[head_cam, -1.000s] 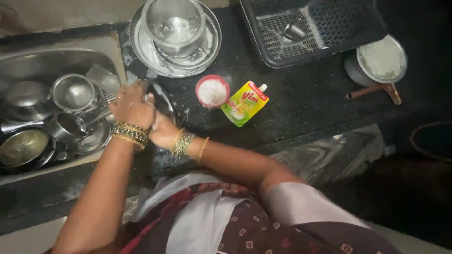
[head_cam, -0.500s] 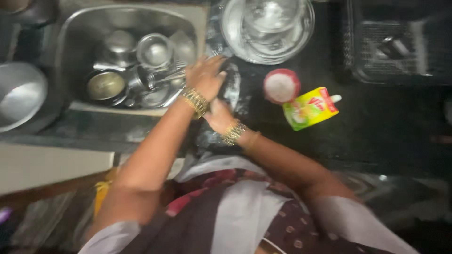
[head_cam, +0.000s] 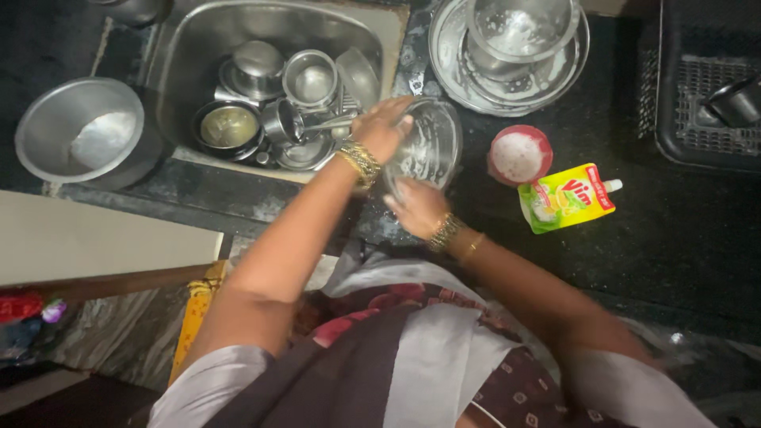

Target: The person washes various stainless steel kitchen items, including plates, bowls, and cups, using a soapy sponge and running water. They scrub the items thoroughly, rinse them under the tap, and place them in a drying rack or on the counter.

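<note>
A soapy steel lid or shallow dish (head_cam: 432,147) rests tilted at the sink's right edge, over the dark counter. My left hand (head_cam: 382,128) grips its upper left rim, with gold bangles on the wrist. My right hand (head_cam: 416,208) presses against its lower edge from below; whether it holds a scrubber I cannot tell. The steel sink (head_cam: 190,47) to the left holds several steel cups, bowls and plates.
A large steel bowl (head_cam: 79,131) stands left of the sink. Stacked soapy steel plates with a strainer (head_cam: 519,40) lie at the top. A small red tub (head_cam: 519,154) and a yellow-green pouch (head_cam: 567,198) lie on the counter. A black drying rack (head_cam: 705,87) sits far right.
The view has swung rightward, so the sink now lies at upper left. Both hands stay on the steel dish, which now shows more clearly, with my right hand lower on its rim.
</note>
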